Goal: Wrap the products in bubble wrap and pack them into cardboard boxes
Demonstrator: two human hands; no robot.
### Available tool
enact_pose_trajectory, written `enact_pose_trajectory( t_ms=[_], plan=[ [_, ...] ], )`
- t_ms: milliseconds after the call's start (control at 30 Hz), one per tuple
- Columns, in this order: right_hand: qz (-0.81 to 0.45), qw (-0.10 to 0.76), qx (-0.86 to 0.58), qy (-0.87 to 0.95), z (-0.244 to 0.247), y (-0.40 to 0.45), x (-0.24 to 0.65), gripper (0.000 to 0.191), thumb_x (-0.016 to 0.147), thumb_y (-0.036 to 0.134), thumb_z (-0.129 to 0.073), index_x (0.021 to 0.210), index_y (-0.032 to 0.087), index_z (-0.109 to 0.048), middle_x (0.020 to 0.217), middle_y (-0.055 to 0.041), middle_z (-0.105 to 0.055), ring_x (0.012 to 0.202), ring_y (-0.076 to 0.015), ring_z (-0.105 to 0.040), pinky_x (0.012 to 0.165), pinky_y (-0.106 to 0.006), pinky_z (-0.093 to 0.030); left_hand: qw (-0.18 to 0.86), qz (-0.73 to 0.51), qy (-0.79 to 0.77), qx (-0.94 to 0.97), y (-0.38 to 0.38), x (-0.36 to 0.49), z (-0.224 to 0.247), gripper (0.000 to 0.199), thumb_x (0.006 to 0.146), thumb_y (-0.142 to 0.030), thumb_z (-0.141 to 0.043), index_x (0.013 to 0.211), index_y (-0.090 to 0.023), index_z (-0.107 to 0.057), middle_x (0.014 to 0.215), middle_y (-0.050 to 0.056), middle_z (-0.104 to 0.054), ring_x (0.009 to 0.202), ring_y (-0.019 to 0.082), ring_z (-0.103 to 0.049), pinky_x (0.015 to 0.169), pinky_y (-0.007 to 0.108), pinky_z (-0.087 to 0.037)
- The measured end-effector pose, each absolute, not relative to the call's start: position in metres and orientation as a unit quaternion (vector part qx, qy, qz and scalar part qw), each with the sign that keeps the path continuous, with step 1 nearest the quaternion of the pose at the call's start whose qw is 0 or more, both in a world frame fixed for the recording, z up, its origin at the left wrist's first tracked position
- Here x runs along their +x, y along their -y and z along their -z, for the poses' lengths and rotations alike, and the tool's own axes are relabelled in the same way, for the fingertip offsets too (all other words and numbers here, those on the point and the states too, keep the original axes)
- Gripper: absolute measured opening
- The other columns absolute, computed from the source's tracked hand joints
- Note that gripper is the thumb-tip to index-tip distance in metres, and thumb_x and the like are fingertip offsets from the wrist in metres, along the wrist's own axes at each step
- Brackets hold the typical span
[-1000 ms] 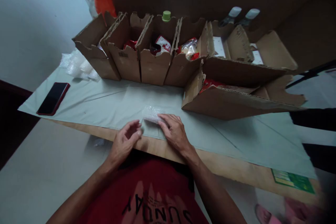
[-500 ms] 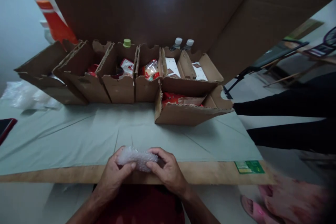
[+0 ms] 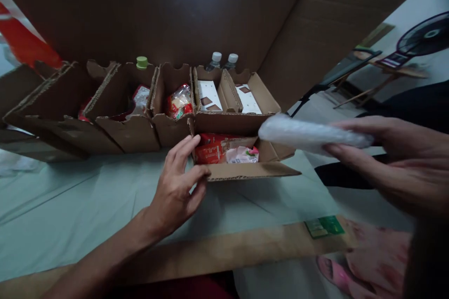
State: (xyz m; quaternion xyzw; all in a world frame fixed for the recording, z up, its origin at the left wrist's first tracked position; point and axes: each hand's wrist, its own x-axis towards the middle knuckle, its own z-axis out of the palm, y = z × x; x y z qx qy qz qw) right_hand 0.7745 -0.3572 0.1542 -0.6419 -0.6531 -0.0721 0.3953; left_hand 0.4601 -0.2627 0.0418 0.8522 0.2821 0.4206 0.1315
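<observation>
My right hand [image 3: 393, 159], at the right, pinches a long bubble-wrapped item [image 3: 298, 133] between thumb and fingers. The item is whitish and blurred, level with the right end of the front cardboard box [image 3: 252, 171]; what the wrap covers is hidden. My left hand [image 3: 180, 182] grips the left end of that box, fingertips at its upper corner and thumb by the front wall. Inside the box lie a red packet [image 3: 210, 149] and a pink and white packet [image 3: 242, 154].
Behind stands a row of cardboard bins [image 3: 128, 133] with packets and white boxes [image 3: 208, 96]. Bottles with white caps [image 3: 216, 57] and a green cap [image 3: 141, 62] rise behind them. A tall cardboard panel [image 3: 168, 14] backs the table. A person's dark trouser leg [image 3: 340, 170] is at right.
My left hand has let go of the bubble-wrapped item and moved up to the front box. My right hand has carried the item up and right. The view has shifted right; the pink packet now shows.
</observation>
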Motion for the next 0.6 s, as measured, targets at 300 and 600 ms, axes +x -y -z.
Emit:
enact_pose_trajectory(
  t_ms=[300, 600],
  plan=[
    [-0.009, 0.145, -0.502, 0.852, -0.165, 0.275, 0.724, 0.020, 0.088, 0.040, -0.068, 0.098, 0.028, -0.080, 0.086, 0.0017, -0.076, 0.077, -0.0190, -0.068, 0.078, -0.038, -0.051, 0.137, -0.420, -0.281, 0.852, 0.270, 0.458, -0.040, 0.029, 0.082, -0.003, -0.061, 0.101, -0.024, -0.066, 0.166, 0.008, -0.036, 0.149, 0.036, -0.041, 0.115, 0.061, -0.044],
    [-0.120, -0.046, -0.463, 0.877, -0.080, 0.199, 0.645, 0.020, 0.080, 0.008, -0.069, 0.067, 0.022, -0.075, 0.071, -0.0043, -0.076, 0.079, -0.0226, -0.072, 0.075, -0.034, -0.047, 0.122, -0.415, -0.283, 0.856, 0.269, 0.458, -0.038, 0.027, 0.082, -0.004, -0.062, 0.099, -0.024, -0.066, 0.167, 0.008, -0.036, 0.150, 0.037, -0.041, 0.115, 0.061, -0.044]
  ],
)
